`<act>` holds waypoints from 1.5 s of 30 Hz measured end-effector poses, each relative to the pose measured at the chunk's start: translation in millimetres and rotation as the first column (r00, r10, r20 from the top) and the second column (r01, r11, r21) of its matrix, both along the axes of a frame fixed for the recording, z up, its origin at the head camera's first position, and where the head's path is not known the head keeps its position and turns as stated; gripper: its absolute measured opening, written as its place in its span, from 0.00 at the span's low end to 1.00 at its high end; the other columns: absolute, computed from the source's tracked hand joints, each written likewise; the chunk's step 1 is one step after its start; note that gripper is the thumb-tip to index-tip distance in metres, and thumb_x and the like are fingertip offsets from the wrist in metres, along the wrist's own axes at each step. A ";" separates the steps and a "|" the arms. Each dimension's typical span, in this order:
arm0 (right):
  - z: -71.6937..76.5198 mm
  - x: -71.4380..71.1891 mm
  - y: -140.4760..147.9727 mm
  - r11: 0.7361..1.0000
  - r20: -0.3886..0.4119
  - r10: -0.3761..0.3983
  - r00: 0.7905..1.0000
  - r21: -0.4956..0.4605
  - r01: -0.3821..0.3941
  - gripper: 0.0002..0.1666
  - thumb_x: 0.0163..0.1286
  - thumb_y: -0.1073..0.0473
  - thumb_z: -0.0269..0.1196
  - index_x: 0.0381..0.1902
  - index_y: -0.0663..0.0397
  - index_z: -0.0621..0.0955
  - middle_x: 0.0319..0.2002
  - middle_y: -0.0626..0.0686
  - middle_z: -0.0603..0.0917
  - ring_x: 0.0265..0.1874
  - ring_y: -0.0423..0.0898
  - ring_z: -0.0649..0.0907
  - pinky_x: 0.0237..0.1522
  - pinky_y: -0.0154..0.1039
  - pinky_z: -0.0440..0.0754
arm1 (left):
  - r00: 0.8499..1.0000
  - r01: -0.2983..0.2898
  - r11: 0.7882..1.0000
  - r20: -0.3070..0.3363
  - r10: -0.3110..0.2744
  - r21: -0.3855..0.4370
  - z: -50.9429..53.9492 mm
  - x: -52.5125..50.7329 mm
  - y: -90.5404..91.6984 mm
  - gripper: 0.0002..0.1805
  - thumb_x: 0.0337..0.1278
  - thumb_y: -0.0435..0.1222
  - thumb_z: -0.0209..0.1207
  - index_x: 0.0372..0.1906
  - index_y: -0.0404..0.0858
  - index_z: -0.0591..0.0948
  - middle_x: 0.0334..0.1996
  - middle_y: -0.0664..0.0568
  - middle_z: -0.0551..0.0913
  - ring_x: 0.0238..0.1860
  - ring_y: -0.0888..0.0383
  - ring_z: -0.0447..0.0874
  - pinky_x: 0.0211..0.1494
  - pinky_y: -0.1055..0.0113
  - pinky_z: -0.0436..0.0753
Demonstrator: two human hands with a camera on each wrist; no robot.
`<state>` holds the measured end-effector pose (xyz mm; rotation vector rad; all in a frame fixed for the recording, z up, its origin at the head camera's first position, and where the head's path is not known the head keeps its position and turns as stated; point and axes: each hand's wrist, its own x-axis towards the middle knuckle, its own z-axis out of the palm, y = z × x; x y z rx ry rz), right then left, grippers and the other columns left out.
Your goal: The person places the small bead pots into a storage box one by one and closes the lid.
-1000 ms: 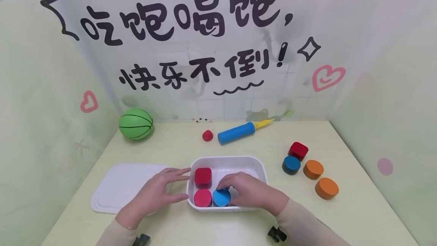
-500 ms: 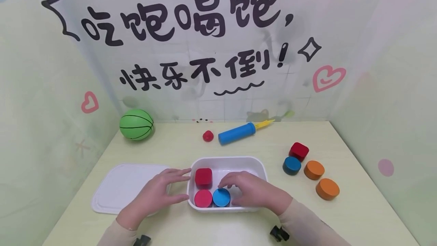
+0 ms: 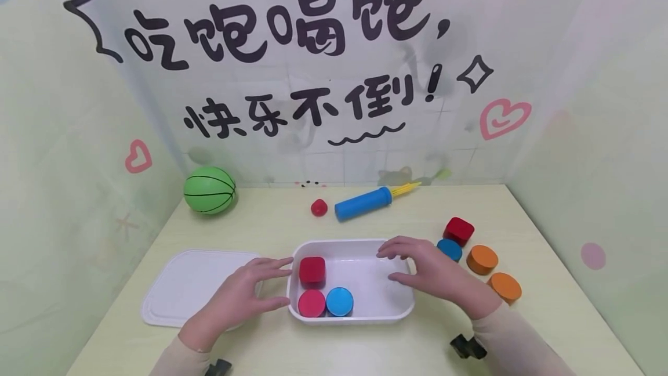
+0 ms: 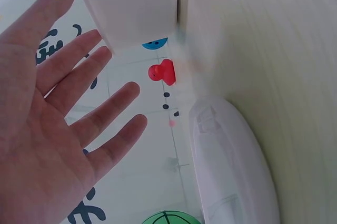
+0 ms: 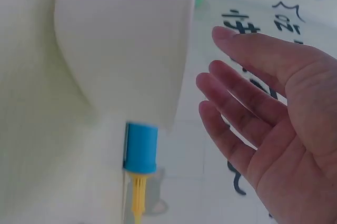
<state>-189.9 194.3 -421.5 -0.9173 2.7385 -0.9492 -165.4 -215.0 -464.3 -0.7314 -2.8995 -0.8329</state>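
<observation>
Seems to be partway in filling the white tub point(image 3: 367, 292), at the middle of the desk point(image 3: 271, 219). Holds nothing: spreads left hand point(image 3: 242, 288) beside the left rim, contact unclear; extends right hand point(image 3: 430, 268), loosely curved, thumb apart, over the right end. Probably calls next for reaching toward the desk's right edge and pinching one block. Counts inside: one red square block point(image 3: 312, 270), one red disc point(image 3: 311, 303), one blue disc point(image 3: 340, 301). Near the right edge: one dark red square block point(image 3: 460, 229), one dark blue disc point(image 3: 450, 249), two orange discs point(image 3: 482, 258). Also, one each: white lid point(image 3: 190, 283), green basketball point(image 3: 210, 190), blue pump point(image 3: 363, 204), red toy duck point(image 3: 319, 208).
</observation>
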 end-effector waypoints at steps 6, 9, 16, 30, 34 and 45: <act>-2.4 -7.0 32.6 0.998 -0.138 -0.065 0.988 0.001 0.066 0.26 0.60 0.61 0.77 0.57 0.49 0.85 0.55 0.46 0.87 0.48 0.47 0.86 0.48 0.44 0.90 | 1.000 0.003 1.000 -0.007 -0.003 -0.001 -0.9 0.8 -0.3 0.31 0.52 0.64 0.70 0.60 0.59 0.86 0.69 0.69 0.77 0.69 0.54 0.77 0.64 0.43 0.82; -3.9 -9.8 45.7 0.996 -0.190 -0.090 0.978 0.002 0.092 0.26 0.59 0.62 0.78 0.56 0.52 0.86 0.53 0.47 0.87 0.46 0.47 0.87 0.47 0.42 0.90 | 1.000 0.001 1.000 -0.003 -0.001 -0.003 -0.6 1.2 -0.5 0.31 0.52 0.64 0.70 0.61 0.59 0.85 0.69 0.69 0.77 0.69 0.53 0.77 0.64 0.42 0.82; -9.7 -16.5 73.6 0.985 -0.215 -0.164 0.963 0.013 0.170 0.24 0.58 0.63 0.78 0.53 0.54 0.86 0.50 0.49 0.88 0.49 0.51 0.86 0.49 0.50 0.89 | 1.000 0.005 1.000 -0.003 -0.005 0.002 -0.1 1.5 -0.3 0.31 0.52 0.63 0.70 0.60 0.58 0.86 0.69 0.68 0.78 0.69 0.53 0.77 0.63 0.42 0.82; -21.2 -26.2 111.6 0.948 -0.018 -0.284 0.959 0.143 0.284 0.28 0.59 0.59 0.78 0.57 0.56 0.84 0.47 0.53 0.86 0.44 0.50 0.81 0.34 0.30 0.84 | 1.000 0.008 1.000 0.015 -0.008 -0.003 0.3 0.2 0.7 0.31 0.51 0.63 0.72 0.61 0.59 0.85 0.70 0.70 0.76 0.69 0.56 0.76 0.64 0.44 0.82; -23.4 -26.5 114.0 0.943 -0.012 -0.293 0.956 0.165 0.291 0.29 0.59 0.57 0.79 0.58 0.57 0.84 0.47 0.53 0.86 0.44 0.50 0.81 0.34 0.30 0.84 | 1.000 0.013 1.000 -0.005 -0.013 -0.003 -0.3 0.2 0.3 0.31 0.52 0.63 0.71 0.61 0.58 0.86 0.69 0.69 0.77 0.68 0.55 0.77 0.63 0.44 0.83; -27.7 -29.0 114.0 0.938 0.006 -0.300 0.954 0.185 0.294 0.32 0.57 0.57 0.80 0.59 0.59 0.83 0.48 0.55 0.86 0.46 0.50 0.81 0.38 0.38 0.89 | 0.998 0.028 1.000 -0.051 -0.028 -0.005 -0.5 0.4 0.4 0.30 0.53 0.61 0.72 0.60 0.57 0.86 0.69 0.68 0.78 0.67 0.55 0.78 0.61 0.46 0.85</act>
